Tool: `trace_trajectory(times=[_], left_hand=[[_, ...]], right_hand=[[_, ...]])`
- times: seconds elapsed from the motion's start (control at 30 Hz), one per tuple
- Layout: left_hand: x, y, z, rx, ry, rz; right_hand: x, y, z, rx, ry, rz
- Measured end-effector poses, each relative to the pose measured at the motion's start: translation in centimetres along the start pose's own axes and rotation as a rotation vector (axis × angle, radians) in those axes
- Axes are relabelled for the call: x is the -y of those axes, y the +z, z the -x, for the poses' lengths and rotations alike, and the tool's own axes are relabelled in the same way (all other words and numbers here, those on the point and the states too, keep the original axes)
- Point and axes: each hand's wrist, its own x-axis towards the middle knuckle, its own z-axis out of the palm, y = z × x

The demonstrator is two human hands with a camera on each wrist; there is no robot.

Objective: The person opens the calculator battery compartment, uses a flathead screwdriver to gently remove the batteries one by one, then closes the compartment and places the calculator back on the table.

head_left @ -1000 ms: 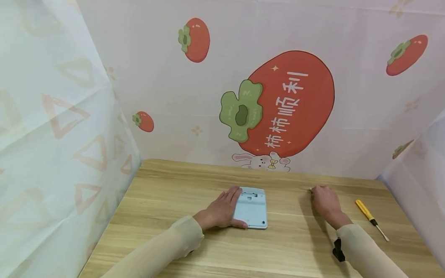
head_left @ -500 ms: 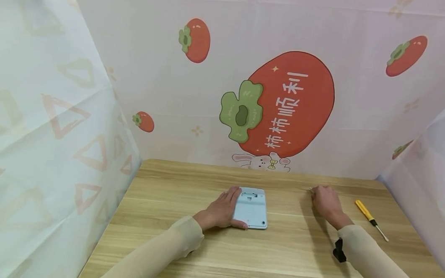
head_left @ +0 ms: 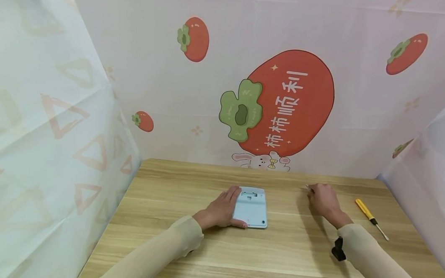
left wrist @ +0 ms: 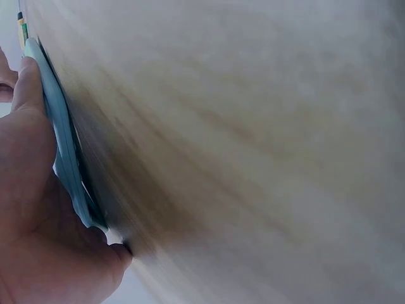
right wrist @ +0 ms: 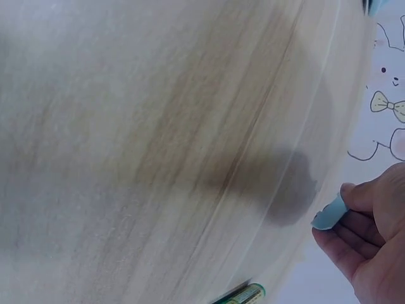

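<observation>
A pale blue calculator (head_left: 251, 212) lies back side up on the wooden table, its battery compartment (head_left: 249, 195) uncovered. My left hand (head_left: 222, 208) rests along its left side, fingers fairly straight on the upper part and thumb at the near edge. The left wrist view shows that hand (left wrist: 31, 190) against the calculator's edge (left wrist: 62, 130). Off to the right, my right hand (head_left: 326, 201) pinches a small pale blue battery cover (right wrist: 330, 214) between thumb and fingers. A green battery (right wrist: 247, 294) lies on the table below that hand in the right wrist view.
A yellow-handled screwdriver (head_left: 365, 210) lies right of my right forearm, its tip toward me. Patterned sheets form a back wall (head_left: 172, 90) and side walls (head_left: 58, 105) around the wooden table (head_left: 175, 182).
My right hand has shifted slightly left and away from me, with the battery cover in its fingertips. The left hand and calculator have stayed in place.
</observation>
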Motion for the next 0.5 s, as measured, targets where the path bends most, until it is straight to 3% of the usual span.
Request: trace_trajectory(times=[0.5], left_hand=[[0.0,-0.2,0.1,-0.018,0.014,0.018]], right_hand=[[2.4,-0.6,-0.2,-0.041,-0.045,0.010]])
